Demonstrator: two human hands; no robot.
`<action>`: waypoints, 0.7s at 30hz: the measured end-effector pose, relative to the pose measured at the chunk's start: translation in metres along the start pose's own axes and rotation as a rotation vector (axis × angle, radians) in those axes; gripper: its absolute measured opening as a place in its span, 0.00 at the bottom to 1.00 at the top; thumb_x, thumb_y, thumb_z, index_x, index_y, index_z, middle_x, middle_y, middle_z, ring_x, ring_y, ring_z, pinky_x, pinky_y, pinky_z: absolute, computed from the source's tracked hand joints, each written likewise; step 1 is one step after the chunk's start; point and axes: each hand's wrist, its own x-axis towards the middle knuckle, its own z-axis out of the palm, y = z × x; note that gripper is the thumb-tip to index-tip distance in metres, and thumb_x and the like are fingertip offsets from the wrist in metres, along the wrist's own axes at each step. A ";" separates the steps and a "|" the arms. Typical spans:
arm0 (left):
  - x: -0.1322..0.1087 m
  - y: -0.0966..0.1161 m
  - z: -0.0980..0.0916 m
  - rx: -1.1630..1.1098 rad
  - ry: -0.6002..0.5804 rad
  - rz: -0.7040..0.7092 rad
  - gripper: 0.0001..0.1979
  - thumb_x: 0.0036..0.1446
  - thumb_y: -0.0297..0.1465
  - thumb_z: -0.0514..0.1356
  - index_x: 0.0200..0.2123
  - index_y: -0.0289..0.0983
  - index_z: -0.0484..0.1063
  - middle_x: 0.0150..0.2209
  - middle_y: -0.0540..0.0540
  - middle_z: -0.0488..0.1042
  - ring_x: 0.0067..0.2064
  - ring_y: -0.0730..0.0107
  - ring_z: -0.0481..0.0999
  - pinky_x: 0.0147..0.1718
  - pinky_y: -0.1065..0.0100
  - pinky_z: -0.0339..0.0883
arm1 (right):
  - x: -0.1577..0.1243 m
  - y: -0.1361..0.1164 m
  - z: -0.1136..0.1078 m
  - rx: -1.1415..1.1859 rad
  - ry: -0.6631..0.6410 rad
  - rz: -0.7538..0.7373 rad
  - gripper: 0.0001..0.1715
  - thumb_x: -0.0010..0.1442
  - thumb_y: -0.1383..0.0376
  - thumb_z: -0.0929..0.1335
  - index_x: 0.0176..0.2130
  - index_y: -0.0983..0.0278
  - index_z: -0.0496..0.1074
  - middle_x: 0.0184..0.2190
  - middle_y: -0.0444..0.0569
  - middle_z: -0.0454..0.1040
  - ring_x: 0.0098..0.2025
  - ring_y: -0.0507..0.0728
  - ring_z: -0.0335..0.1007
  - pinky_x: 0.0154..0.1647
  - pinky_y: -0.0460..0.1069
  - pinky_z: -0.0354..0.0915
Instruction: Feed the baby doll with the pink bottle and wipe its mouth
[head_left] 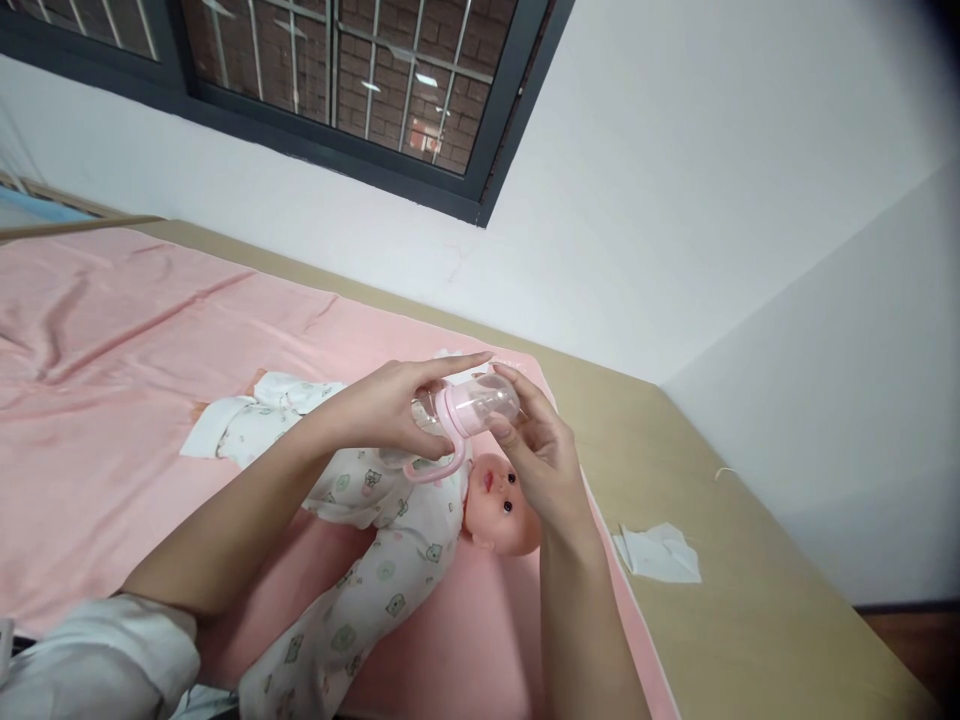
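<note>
Head view: the bottle (472, 405) is held in the air between both hands, just above the doll (390, 540), which lies on its back on the pink sheet (112, 380). The bottle's long axis runs almost level from left to right, with the clear capped end tipped a little up toward the right and away from the doll's face below it. Its pink handle (435, 465) hangs down in a loop, close over the doll's chest.

The left hand (382, 405) is closed around the bottle's body from the left, fingers stretched along the top. The right hand (544, 455) meets it from the right and pinches the capped end, index finger above and thumb beneath. Both hands are therefore on the bottle, one at each end of its axis, and the right is the one at the cap.

A white tissue (660, 552) lies well apart to the right, on the bare tan edge of the bed (750, 600).
</note>
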 end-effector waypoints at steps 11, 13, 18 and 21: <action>-0.004 0.007 -0.001 0.057 -0.092 -0.073 0.40 0.48 0.27 0.59 0.65 0.50 0.53 0.29 0.55 0.70 0.21 0.80 0.54 0.20 0.76 0.51 | 0.005 0.005 -0.001 0.063 -0.002 -0.013 0.25 0.58 0.60 0.70 0.54 0.57 0.68 0.57 0.48 0.68 0.60 0.57 0.64 0.60 0.53 0.63; -0.004 0.006 -0.001 0.052 -0.085 -0.074 0.40 0.47 0.27 0.59 0.65 0.49 0.54 0.30 0.54 0.71 0.21 0.80 0.54 0.21 0.76 0.51 | 0.005 0.005 0.000 0.078 0.006 -0.017 0.25 0.57 0.61 0.70 0.54 0.57 0.68 0.57 0.48 0.68 0.59 0.57 0.64 0.59 0.53 0.63; -0.004 0.006 0.000 0.027 -0.056 -0.075 0.41 0.46 0.26 0.58 0.65 0.48 0.55 0.27 0.54 0.69 0.21 0.79 0.55 0.21 0.76 0.51 | 0.005 0.005 0.004 0.090 0.018 -0.022 0.24 0.58 0.62 0.70 0.54 0.57 0.68 0.56 0.48 0.68 0.57 0.56 0.66 0.58 0.51 0.65; -0.003 0.006 0.000 0.023 -0.032 -0.058 0.40 0.45 0.26 0.58 0.64 0.47 0.58 0.27 0.55 0.68 0.23 0.78 0.57 0.22 0.76 0.52 | 0.005 0.007 0.007 0.109 0.027 -0.013 0.25 0.58 0.62 0.70 0.54 0.58 0.67 0.57 0.49 0.68 0.57 0.55 0.66 0.57 0.50 0.65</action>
